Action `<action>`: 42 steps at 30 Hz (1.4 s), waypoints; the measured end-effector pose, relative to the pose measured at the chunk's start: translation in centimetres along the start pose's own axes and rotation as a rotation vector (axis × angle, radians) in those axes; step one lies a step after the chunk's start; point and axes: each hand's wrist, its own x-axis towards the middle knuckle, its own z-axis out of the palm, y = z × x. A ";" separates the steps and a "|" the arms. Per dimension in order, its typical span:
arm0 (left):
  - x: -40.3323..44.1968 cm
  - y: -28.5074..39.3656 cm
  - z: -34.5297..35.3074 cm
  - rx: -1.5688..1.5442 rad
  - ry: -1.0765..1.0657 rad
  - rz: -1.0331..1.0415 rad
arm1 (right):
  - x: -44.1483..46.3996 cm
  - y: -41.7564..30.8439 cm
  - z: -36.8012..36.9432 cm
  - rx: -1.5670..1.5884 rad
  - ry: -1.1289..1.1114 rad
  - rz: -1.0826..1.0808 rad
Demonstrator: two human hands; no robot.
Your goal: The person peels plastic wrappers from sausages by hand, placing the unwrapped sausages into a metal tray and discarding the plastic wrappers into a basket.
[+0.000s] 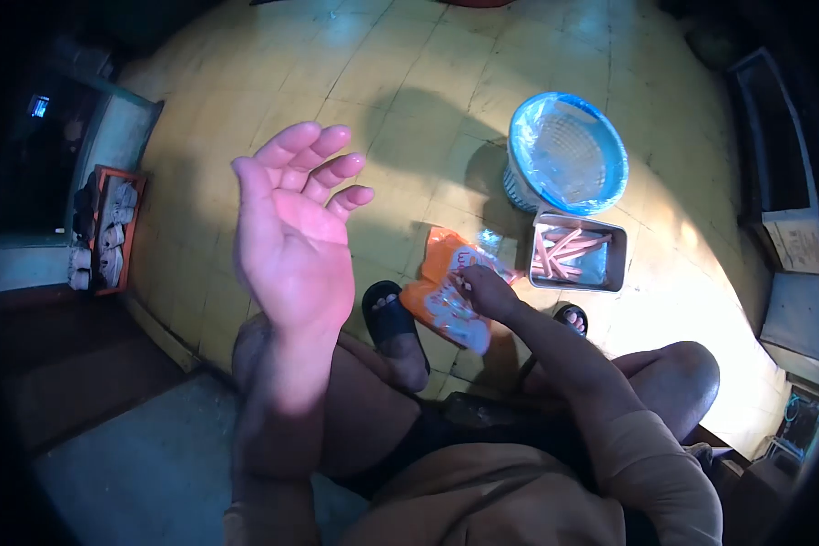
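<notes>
The wearer's two hands above a yellow tiled floor (273, 82), seen from the head. The left hand (298, 241) is raised close to the camera, palm upturned, fingers parted and loosely bent, well apart from the other objects. The right hand (490, 293), lower and farther forward, has its fingers closed on an orange and white plastic bag (444, 253), which spreads beneath and to the left of that hand; whether the bag hangs or rests on the floor cannot be told. To the right of the right hand, and slightly beyond it, stands a metal tray (617, 264) containing pink sausages (575, 247), piled at crossing angles over a clear plastic sheet (593, 266). Farther beyond the right hand, just behind the tray, is a blue basket (516, 188) lined with clear plastic (569, 150). Nearer the body than the right hand, black slippers (391, 323) are worn on both feet, one on each side of the bag. Far to the left of the left hand, a rack (129, 259) carries pale shoes (111, 238).
</notes>
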 end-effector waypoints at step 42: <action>-4.1 -5.8 9.9 0.993 -0.806 0.633 | -8.6 -17.2 -30.5 1.027 0.290 0.001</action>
